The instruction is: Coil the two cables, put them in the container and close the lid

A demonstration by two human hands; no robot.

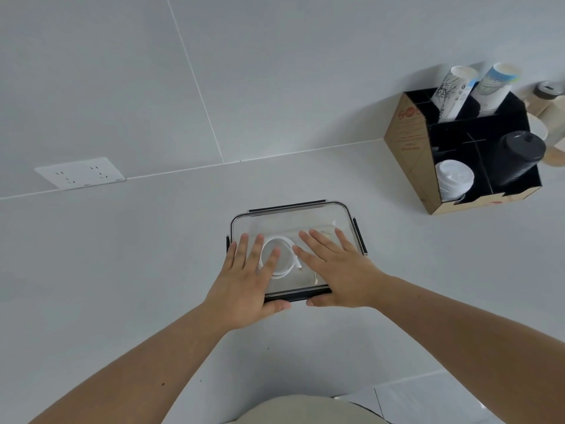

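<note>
White tabletop (122, 270) is carrying the clear container (345, 221), coiled white cable (282, 272) lying inside, left hand (244, 280) and right hand (339, 267) pressing its lid (290, 221) with fingers spread flat, latches apparently remaining.

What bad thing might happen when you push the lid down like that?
1. The near clip sits right by both thumbs, so it might pinch skin if it snaps shut.
2. Both hands, left and right, press the near part of the lid, so the far edge may stay unsealed.
3. The white cable might catch under the rim if its coil springs open.
</note>
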